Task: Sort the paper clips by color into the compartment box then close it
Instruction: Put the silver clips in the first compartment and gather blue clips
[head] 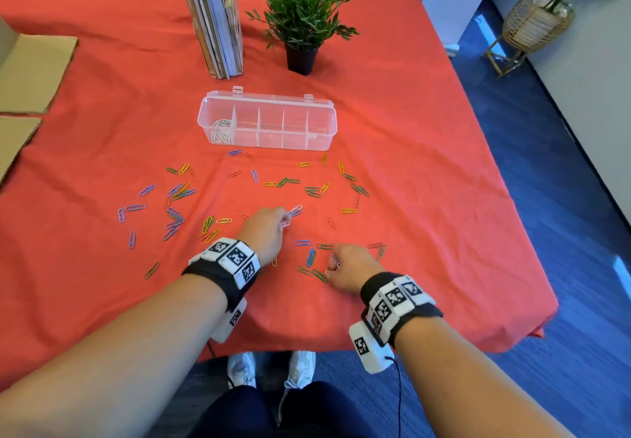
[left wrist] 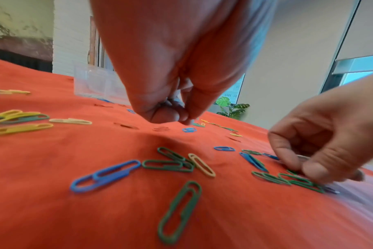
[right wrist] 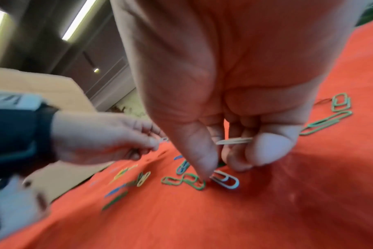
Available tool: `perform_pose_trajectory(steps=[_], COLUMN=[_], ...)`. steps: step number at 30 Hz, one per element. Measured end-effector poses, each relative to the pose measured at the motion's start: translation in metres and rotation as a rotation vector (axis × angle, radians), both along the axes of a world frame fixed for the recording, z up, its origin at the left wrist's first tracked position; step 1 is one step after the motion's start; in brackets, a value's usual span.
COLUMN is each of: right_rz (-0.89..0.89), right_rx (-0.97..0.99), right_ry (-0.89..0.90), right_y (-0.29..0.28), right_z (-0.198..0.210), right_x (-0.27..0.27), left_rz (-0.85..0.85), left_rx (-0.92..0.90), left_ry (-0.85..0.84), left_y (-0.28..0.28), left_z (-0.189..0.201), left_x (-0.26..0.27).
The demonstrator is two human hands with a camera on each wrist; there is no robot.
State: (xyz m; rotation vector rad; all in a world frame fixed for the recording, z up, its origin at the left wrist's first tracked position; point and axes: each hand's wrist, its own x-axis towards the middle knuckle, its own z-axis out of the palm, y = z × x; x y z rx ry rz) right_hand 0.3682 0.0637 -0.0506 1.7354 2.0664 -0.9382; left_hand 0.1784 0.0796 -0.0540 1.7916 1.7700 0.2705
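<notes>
Your left hand (head: 264,232) pinches a white paper clip (head: 285,223) off the red tablecloth (head: 102,150). Your right hand (head: 348,267) keeps one white clip (right wrist: 234,141) tucked in curled fingers, so its thumb is free to work another (right wrist: 225,181) loose. The clear plastic compartment box (head: 267,123) waits open beyond, with white clips only in its leftmost compartment.

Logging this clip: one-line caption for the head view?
Both hands pick white paper clips off the red cloth; compartment box open.

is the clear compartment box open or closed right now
Open. The compartment box has its lid swung back, dividers exposed from above, and white clips sit in its leftmost compartment.
</notes>
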Motion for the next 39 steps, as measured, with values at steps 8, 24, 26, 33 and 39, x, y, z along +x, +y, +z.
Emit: perform_pose_trajectory(steps=[8, 24, 26, 33, 39], right_rz=[0.124, -0.241, -0.258, -0.121, -0.161], right_rx=[0.111, 0.046, 0.051, 0.053, 0.084], right_ry=[-0.034, 0.186, 0.16, -0.079, -0.05], right_y=[-0.015, 0.031, 0.034, 0.024, 0.031], right_z=[-0.005, 0.017, 0.018, -0.005, 0.003], right_x=[-0.009, 0.019, 0.025, 0.007, -0.004], left_rz=[0.136, 0.038, 0.037, 0.007, -0.012], left_rx=[-0.05, -0.016, -0.012, -0.025, -0.072], left_ry=[-0.028, 0.067, 0.069, 0.079, 0.129], left_y=[0.046, 0.054, 0.049, 0.036, 0.041], left_z=[0.01, -0.011, -0.013, -0.017, -0.012], left_x=[0.019, 0.016, 0.016, -0.003, -0.012])
